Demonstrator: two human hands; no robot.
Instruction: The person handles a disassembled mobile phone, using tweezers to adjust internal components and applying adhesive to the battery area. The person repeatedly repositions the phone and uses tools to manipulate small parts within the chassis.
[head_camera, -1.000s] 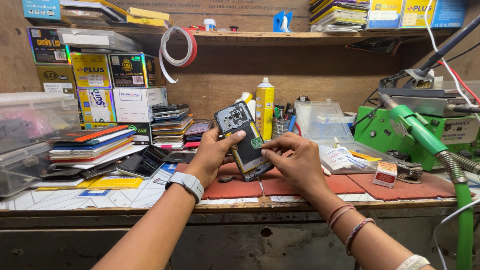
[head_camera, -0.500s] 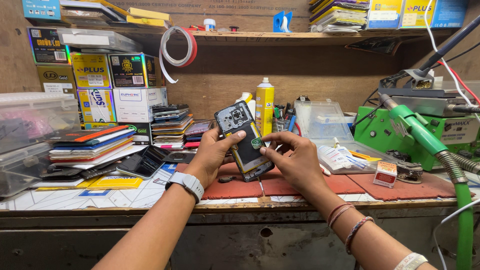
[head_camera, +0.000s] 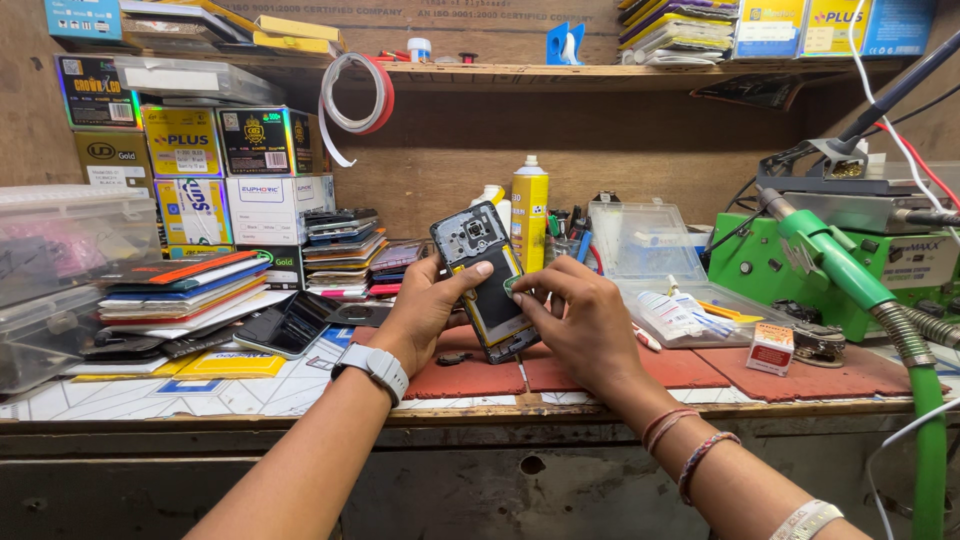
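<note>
My left hand (head_camera: 420, 310) grips an opened smartphone (head_camera: 484, 280) with its back cover off, tilted upright above the red work mat (head_camera: 700, 368). The thumb lies across the phone's middle. My right hand (head_camera: 580, 320) pinches at the phone's right edge, fingertips on a small green part beside the battery area. A white wristwatch sits on my left wrist, and thread bands on my right.
Stacks of phones and flat screen boxes (head_camera: 170, 290) lie at left with a loose dark phone (head_camera: 285, 325). A yellow spray can (head_camera: 529, 210) stands behind. A clear plastic parts box (head_camera: 650, 245) and a green machine with a hose (head_camera: 830, 265) occupy the right.
</note>
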